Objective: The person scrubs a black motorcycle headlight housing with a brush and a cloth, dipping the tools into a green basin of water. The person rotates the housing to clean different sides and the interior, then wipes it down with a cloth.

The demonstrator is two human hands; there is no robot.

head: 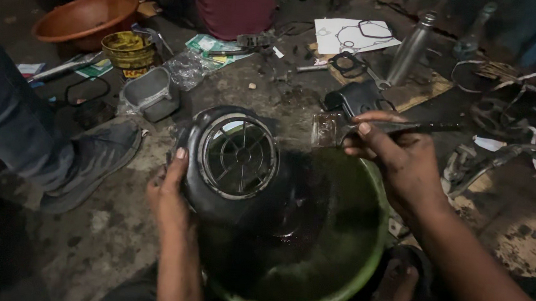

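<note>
Grimy concrete floor (114, 234) all around — my left hand (169, 194) grips the black fan cover (233, 161) over the green basin (360, 268); my right hand (398, 155) pinches a brush (430, 126). Someone's shoe (93, 161) and an orange bowl (87, 15) crowd the left.

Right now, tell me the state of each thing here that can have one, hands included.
Left hand: gripping the black housing's edge.
Black housing: tilted over the basin, round grille facing up.
Right hand: closed on a brush.
Brush: bristles beside the housing.
Green basin: holds dark liquid.
Orange bowl: upright on the floor.
Yellow tin: open.
Metal bottle: upright, capped.
</note>
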